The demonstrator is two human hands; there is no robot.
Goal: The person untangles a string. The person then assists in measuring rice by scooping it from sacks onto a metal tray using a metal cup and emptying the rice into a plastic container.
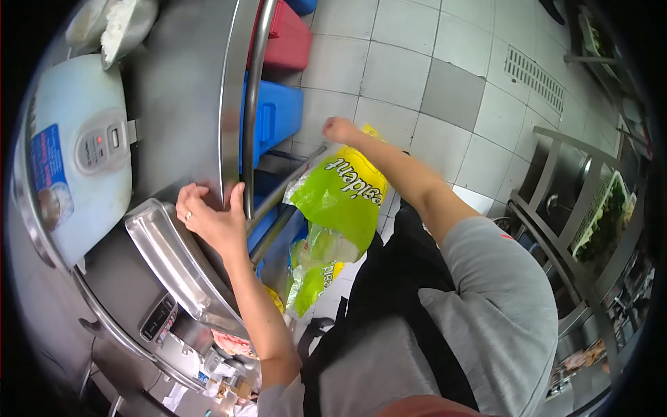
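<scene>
My left hand (212, 221), thumb and fingers parted, rests on the counter (177, 104) edge. My right hand (339, 130) curls beside the bag (338, 205); its grip I cannot tell.

Holds the bare left hand (214, 217) toward nine o'clock, with fingers bent and thumb spread apart; extends the right arm in short grey sleeve (417, 177) toward twelve o'clock, with bare right hand (339, 129) loosely curled.

I'm seeing a grey tee (493, 299), short sleeves (479, 254), tiny red mark (506, 236) on the right one, black straps (432, 340), plus a ring (188, 216) on the left hand (210, 219).
</scene>
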